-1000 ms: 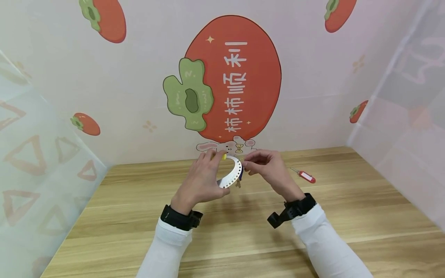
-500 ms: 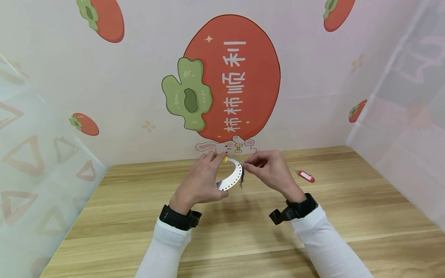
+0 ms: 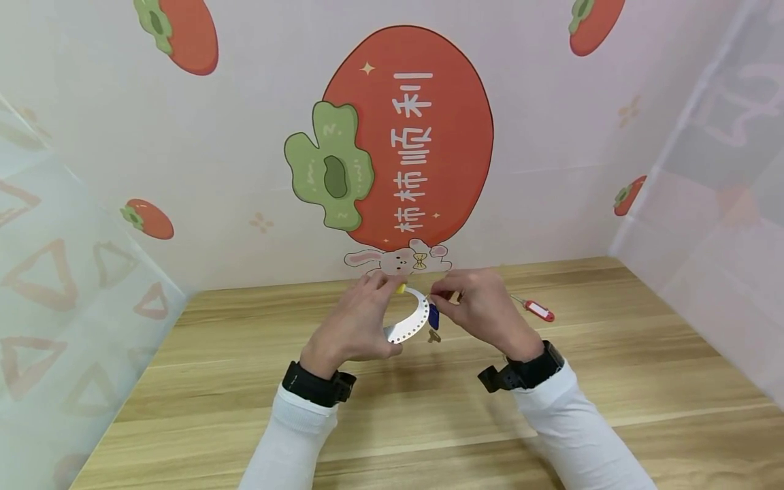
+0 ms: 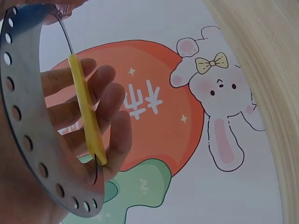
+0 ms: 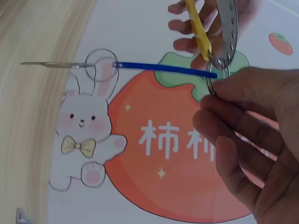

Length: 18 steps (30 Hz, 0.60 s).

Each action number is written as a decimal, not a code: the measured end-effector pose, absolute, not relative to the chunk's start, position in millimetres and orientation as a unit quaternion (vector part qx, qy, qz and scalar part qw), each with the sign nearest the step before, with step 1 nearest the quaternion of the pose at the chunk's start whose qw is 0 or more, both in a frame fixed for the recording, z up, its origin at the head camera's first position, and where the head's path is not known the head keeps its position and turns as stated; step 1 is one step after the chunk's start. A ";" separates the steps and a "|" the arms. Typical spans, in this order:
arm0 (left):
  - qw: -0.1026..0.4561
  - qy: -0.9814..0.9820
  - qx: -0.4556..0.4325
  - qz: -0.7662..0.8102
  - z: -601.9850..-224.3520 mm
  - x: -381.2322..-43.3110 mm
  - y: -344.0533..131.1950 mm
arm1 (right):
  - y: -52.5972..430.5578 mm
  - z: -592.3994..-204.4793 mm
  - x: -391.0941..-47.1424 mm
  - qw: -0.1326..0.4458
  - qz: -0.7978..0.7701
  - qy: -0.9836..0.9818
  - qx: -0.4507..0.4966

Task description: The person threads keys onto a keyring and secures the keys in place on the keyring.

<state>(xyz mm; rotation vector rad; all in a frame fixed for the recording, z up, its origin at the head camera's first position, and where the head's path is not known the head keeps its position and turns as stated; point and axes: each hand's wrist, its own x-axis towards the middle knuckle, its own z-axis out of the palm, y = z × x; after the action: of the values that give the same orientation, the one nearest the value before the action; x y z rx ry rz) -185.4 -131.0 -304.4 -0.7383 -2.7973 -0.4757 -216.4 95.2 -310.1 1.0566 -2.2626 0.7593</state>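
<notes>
My left hand (image 3: 358, 320) grips a curved metal key holder (image 3: 412, 328) with a row of holes along its edge. Its yellow handle (image 4: 84, 105) crosses in front of the left fingers in the left wrist view. Thumb and forefinger of my right hand (image 3: 480, 306) pinch a small metal ring (image 5: 210, 84) at the holder's end. From that ring hangs a blue key tag (image 3: 433, 317), seen edge-on in the right wrist view. Below the tag a key (image 3: 433, 336) dangles from another ring (image 5: 102, 65). The right fingertips partly hide where ring and holder meet.
A red key tag (image 3: 540, 311) with a key lies on the wooden table (image 3: 245, 381), to the right of my right hand. Behind the table stands a wall (image 3: 233, 136) printed with persimmons and a rabbit.
The holder and both hands have come down slightly. The blue tag and its key have shifted a little right and turned, so the tag now shows its broad face.
</notes>
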 end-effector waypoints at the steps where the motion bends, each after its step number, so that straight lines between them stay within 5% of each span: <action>1: 0.104 -0.949 -0.252 -0.161 -304.5 -185.4 -130.8 | 95.7 -309.3 -215.8 0.265 0.269 -0.838 0.393; 18: 0.128 -0.951 -0.231 -0.158 -302.5 -183.5 -129.9 | 83.9 -306.6 -205.5 0.256 0.302 -0.873 0.285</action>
<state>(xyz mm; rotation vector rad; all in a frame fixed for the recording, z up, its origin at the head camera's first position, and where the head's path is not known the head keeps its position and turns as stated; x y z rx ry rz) -183.5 -129.9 -302.5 -0.6729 -2.7677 -0.4605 -205.5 83.9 -306.6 0.7728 -2.3700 0.8189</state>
